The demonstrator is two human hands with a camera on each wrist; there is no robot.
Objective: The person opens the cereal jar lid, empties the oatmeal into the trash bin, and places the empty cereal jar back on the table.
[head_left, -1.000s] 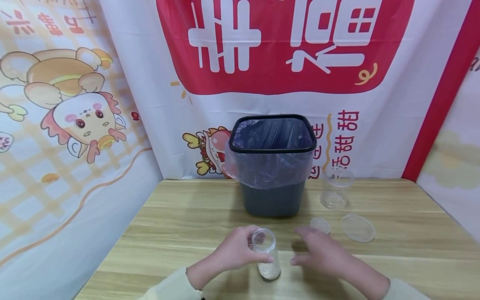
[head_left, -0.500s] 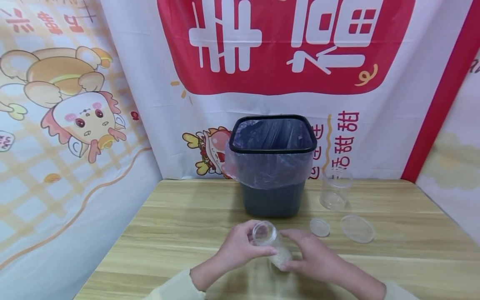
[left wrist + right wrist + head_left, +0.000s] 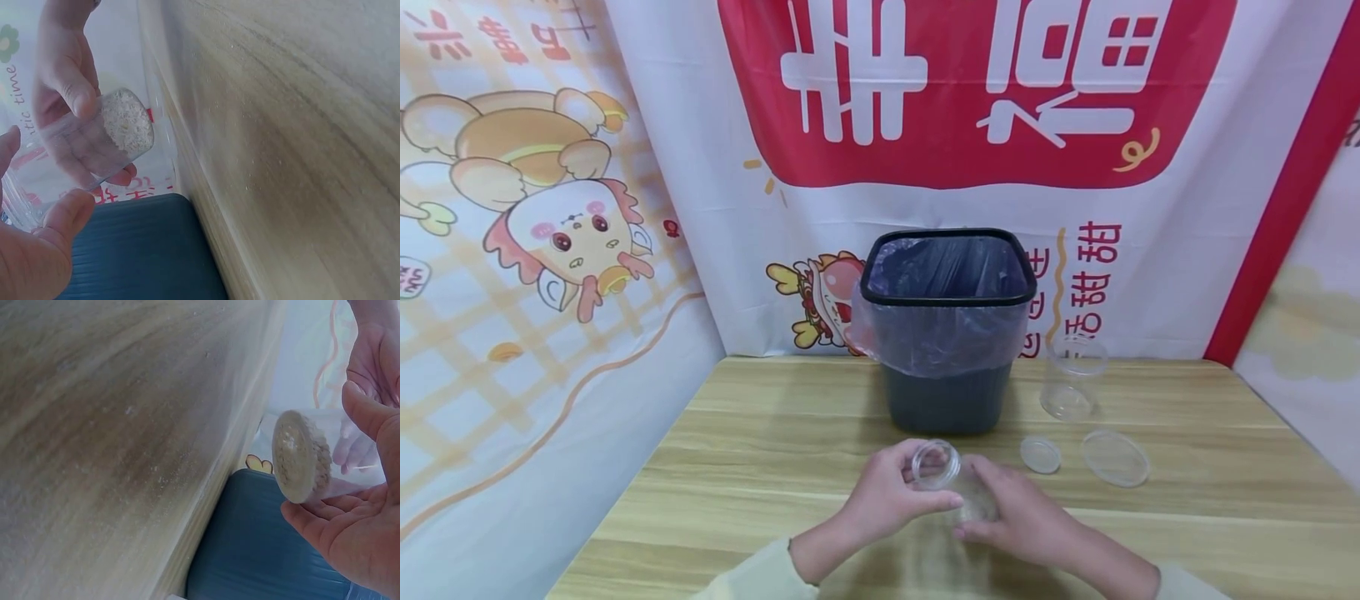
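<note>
A clear plastic jar point(image 3: 976, 502) is held tilted above the table by both hands, its open mouth pointing up and to the left. My left hand point(image 3: 889, 493) grips it near the rim, thumb along the front side. Around the lower end curls my right hand point(image 3: 1026, 515), with the thumb in front. Whitish crumbly flakes point(image 3: 128, 122) lie packed at the jar's base in the left wrist view. The right wrist view shows the round jar bottom point(image 3: 292, 456) raised off the wood, the right fingers supporting it from one side.
Behind the hands stands a dark blue bin point(image 3: 947, 404) lined with a translucent bag. To its right are a larger empty clear jar point(image 3: 1067, 402), a small clear lid point(image 3: 1041, 455) and a larger lid point(image 3: 1116, 458). Fine specks dot the wooden table point(image 3: 144, 444).
The jar, earlier nearly upright in the left hand alone, has been lifted and tilted, its base swinging right. The right hand has come in from beside the small lid and taken hold of it.
</note>
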